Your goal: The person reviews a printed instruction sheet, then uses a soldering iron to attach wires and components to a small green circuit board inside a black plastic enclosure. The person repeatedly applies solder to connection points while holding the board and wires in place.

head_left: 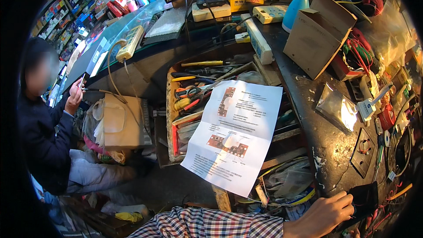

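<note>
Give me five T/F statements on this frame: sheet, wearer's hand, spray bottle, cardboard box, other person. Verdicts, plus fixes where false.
1. The printed sheet covers part of the tool drawer. True.
2. The wearer's visible hand is gripping that sheet. False: it is apart from the sheet, at a black object at lower right.
3. The spray bottle has a yellow body. False: its body is light blue.
4. In the picture, the cardboard box is right of the drawer. True.
5. The other person wears a checked shirt. False: their top is dark; the checked sleeve is the wearer's.
</note>
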{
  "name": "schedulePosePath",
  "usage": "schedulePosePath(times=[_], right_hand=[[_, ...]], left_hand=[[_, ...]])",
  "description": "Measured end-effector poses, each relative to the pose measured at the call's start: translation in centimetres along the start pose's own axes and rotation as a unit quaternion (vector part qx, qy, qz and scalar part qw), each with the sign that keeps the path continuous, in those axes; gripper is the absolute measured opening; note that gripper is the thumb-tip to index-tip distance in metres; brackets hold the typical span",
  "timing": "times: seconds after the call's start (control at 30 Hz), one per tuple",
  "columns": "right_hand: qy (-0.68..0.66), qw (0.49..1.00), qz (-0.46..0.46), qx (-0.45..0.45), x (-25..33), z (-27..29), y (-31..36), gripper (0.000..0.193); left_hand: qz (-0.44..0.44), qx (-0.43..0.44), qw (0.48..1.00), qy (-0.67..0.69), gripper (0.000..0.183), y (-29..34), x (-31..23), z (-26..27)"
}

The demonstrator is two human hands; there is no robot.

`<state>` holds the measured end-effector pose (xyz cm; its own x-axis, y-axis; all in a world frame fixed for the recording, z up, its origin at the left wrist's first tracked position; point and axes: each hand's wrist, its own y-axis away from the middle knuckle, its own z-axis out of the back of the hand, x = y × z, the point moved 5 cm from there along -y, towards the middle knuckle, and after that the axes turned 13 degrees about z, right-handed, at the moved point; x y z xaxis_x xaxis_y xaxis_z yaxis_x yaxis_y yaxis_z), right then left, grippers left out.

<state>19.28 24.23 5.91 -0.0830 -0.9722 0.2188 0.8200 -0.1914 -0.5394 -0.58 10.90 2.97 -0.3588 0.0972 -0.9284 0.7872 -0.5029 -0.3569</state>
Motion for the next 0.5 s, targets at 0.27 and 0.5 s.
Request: schedulePosePath(times=[0.27,0.5], right_hand=[[-0.002,1.000,0.004,0.013,-0.6,0.1,0.3,0.034],[-0.009,0.999,0.013,-0.044,-3.4,1.4,2.8,0.032]], left_hand=[[0.012,0.020,0.999,-0.032,0.017,-0.1,-0.2,0.3],[0.117,0.074,0.990,-0.025,0.012,-1.4,0.0,-0.3]])
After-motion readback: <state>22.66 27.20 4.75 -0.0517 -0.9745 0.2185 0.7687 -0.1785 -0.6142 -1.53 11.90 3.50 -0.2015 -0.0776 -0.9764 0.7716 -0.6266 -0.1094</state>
